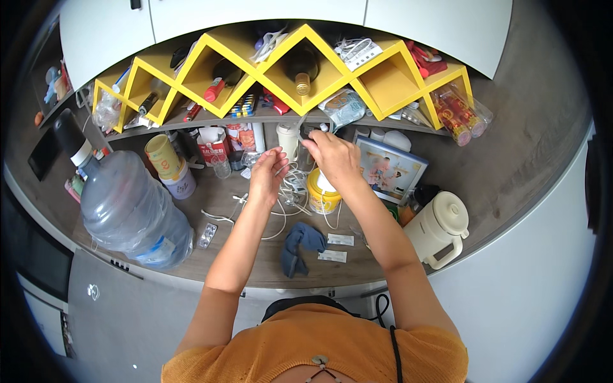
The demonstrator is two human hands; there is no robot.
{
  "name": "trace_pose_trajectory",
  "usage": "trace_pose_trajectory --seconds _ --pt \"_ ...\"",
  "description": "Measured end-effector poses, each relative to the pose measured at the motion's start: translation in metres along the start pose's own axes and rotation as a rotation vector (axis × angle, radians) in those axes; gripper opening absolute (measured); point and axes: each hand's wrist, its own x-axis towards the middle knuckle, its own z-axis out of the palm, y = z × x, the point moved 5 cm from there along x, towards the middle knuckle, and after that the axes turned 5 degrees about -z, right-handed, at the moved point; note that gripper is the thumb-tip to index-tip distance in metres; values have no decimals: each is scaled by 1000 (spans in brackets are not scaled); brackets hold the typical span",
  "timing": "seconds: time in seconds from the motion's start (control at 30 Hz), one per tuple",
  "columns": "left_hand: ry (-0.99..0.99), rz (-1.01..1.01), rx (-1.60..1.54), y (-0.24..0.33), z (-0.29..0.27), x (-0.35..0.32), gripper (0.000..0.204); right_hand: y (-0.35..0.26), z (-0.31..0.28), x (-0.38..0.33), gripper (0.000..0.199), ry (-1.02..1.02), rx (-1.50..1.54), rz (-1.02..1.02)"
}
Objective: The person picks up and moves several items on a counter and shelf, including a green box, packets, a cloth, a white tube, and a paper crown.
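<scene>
Reaching over the wooden surface [255, 267], my left hand [265, 175] has its fingertips close together and my right hand [334, 158] curls its fingers; I cannot tell whether either grip pinches something. White cables [295, 185] lie tangled beneath, between my hands. I judge them light, bendy and easy to snag, best taken at a free end. Behind stands a yellow rack [257, 75], below white cabinets [255, 15].
</scene>
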Motion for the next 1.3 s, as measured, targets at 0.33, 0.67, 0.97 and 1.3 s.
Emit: trace_pose_trajectory --seconds 0.33,0.67,0.97,1.3 --pt "-141 120 314 14 38 -3 28 -1 -14 -19 26 -117 -36 122" --pt "-279 242 468 15 80 9 34 10 -13 -9 18 -74 -42 138" --pt "-155 291 437 18 64 21 32 26 10 6 19 -123 -35 170" --pt "-116 263 417 14 43 10 30 48 35 20 17 -54 -99 127"
